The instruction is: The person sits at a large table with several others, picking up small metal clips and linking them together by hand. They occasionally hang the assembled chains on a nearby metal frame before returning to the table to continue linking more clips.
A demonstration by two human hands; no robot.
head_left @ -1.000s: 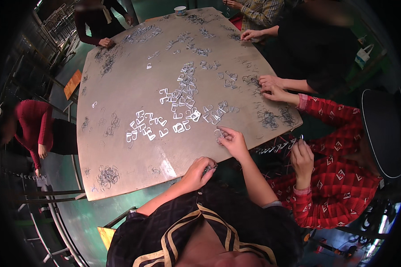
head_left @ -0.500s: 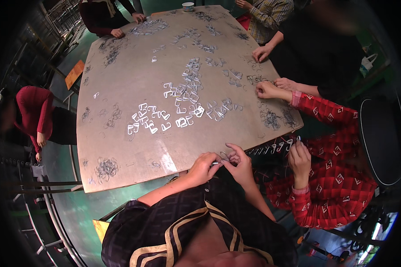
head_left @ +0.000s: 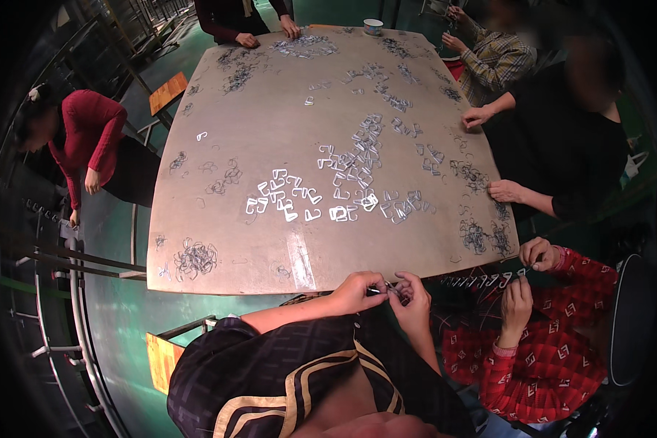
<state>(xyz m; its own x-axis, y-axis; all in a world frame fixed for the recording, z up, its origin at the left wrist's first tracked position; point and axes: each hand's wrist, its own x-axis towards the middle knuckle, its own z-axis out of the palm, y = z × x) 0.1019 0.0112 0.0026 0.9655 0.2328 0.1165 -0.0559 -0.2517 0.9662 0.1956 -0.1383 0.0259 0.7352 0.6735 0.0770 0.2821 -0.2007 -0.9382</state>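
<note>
Just beyond the table's near edge, my two hands meet over a small piece of work. In my left hand (head_left: pixel 358 294), thumb and fingers are closed on a small silver metal piece (head_left: pixel 373 290), whose pale end shows. My right hand (head_left: pixel 414 298) pinches at the same spot, its fingertips against a thin dark wire bit (head_left: pixel 391 286); its exact shape is too small to tell. Beyond my hands, flat silver hook-shaped pieces (head_left: pixel 370 199) lie scattered over the table's middle. A tangled heap of thin dark wire rings (head_left: pixel 196 258) sits near the left front corner.
The large brown table (head_left: pixel 263 131) carries more wire heaps (head_left: pixel 473 237) along its right edge. Close on my right, a co-worker in a red patterned sleeve (head_left: pixel 555 328) handles a row of hooked pieces (head_left: pixel 489 280). Others stand around. A bowl (head_left: pixel 373 27) is at the far edge.
My right hand's raised fingers have curled in and closed at the work. The red-sleeved co-worker's hand has left the tabletop and moved toward the hooked row. My view has shifted left.
</note>
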